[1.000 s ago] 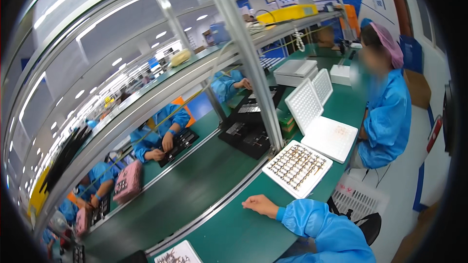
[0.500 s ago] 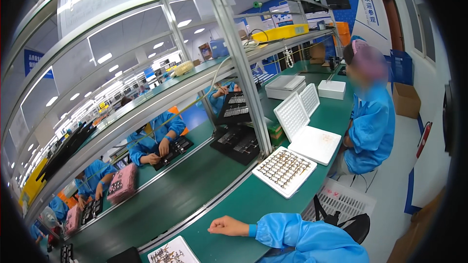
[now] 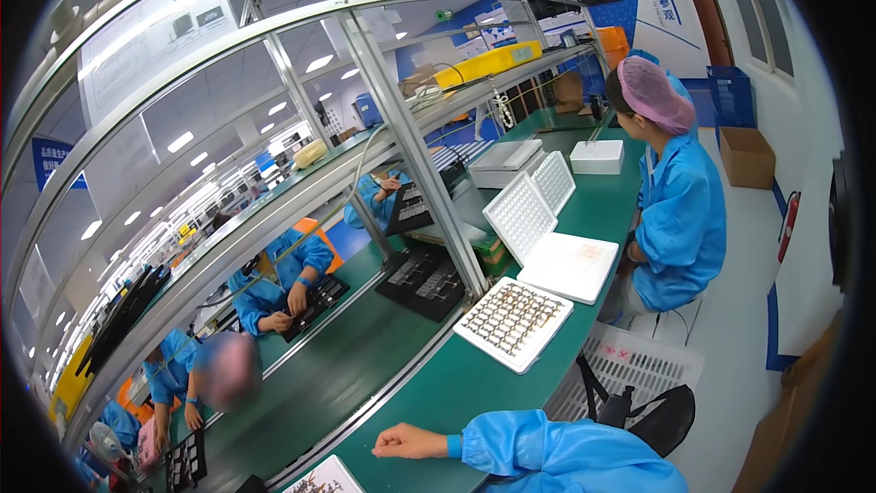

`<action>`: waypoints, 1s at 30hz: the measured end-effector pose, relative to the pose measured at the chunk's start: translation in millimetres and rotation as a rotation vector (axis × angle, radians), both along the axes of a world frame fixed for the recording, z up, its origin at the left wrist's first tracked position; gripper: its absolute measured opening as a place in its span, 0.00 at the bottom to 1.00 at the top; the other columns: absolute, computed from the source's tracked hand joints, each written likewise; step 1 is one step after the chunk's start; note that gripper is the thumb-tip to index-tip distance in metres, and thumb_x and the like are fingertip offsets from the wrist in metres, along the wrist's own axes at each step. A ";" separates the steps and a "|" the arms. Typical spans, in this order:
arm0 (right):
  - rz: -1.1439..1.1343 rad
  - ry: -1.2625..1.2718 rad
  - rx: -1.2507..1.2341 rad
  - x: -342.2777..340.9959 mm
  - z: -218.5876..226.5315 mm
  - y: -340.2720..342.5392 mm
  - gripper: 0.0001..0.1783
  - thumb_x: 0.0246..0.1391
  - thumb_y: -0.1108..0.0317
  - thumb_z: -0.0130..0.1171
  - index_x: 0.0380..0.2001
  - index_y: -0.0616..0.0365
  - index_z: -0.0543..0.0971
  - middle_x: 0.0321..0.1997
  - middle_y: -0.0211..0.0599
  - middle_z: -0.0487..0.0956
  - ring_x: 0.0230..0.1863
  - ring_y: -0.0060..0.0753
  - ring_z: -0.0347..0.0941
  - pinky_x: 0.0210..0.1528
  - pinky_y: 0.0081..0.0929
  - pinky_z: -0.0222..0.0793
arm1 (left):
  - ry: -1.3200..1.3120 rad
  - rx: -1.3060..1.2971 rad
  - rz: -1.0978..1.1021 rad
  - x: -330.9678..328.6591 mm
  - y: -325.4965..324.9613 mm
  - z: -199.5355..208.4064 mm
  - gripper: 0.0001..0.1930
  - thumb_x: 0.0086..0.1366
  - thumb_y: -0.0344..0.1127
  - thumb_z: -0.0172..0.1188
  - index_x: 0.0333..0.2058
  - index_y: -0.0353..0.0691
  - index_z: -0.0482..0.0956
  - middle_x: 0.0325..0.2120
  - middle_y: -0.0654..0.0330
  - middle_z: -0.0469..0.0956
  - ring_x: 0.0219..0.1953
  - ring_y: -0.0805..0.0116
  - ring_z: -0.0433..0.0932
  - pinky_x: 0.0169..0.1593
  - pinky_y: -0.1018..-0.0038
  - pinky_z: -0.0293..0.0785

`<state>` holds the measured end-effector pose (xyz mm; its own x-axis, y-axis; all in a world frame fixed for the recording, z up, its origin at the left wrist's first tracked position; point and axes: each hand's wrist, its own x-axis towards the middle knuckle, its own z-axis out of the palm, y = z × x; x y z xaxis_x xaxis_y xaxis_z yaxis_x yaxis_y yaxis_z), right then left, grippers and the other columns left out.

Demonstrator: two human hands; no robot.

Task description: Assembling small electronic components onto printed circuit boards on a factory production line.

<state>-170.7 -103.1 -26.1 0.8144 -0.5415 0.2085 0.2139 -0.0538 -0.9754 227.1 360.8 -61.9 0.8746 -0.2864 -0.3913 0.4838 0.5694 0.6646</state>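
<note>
My right hand [image 3: 411,441] rests on the green bench, its fingers curled into a loose fist with nothing showing in them. A blue band circles the wrist, below a blue sleeve [image 3: 547,447]. Closest to the hand is a white tray [image 3: 354,487] of small metal parts, cut off by the lower edge. Farther up the bench lies a second white tray [image 3: 523,366] with small metal parts set in rows, apart from the hand. My left hand is out of view.
A white foam box [image 3: 570,267] lies beyond the filled tray. A metal frame post [image 3: 415,141] rises beside the conveyor belt [image 3: 328,361]. At right sits a co-worker [image 3: 680,210] in blue; others work across the belt. A grated white crate [image 3: 630,356] and a black bag [image 3: 662,420] are below the bench.
The view has shifted, so the bench, trays and frame appear farther left. The lower tray shows less. My right hand keeps its curled pose on the bench.
</note>
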 end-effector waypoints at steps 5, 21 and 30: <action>0.010 0.038 -0.016 -8.2 -4.0 -3.3 0.15 0.67 0.55 0.60 0.37 0.56 0.80 0.24 0.15 0.71 0.25 0.08 0.59 0.28 0.15 0.55 | -0.082 -0.095 -0.042 -36.5 -16.9 39.7 0.08 0.65 0.37 0.65 0.37 0.42 0.79 0.31 0.60 0.81 0.34 0.67 0.78 0.41 0.69 0.76; 0.073 0.054 0.137 -10.3 25.9 12.4 0.48 0.67 0.35 0.49 0.75 0.57 0.50 0.61 0.44 0.71 0.53 0.34 0.75 0.44 0.29 0.78 | -0.317 -0.166 -0.310 -152.1 -146.3 88.7 0.18 0.66 0.33 0.62 0.54 0.36 0.77 0.49 0.55 0.82 0.52 0.60 0.80 0.59 0.62 0.75; -0.263 -0.070 0.264 -74.3 18.5 -9.2 0.39 0.71 0.57 0.52 0.75 0.58 0.48 0.62 0.44 0.70 0.54 0.30 0.73 0.46 0.29 0.80 | -0.078 -0.064 -0.581 -252.8 -270.5 49.7 0.16 0.63 0.35 0.68 0.48 0.37 0.80 0.41 0.58 0.83 0.44 0.66 0.80 0.48 0.68 0.78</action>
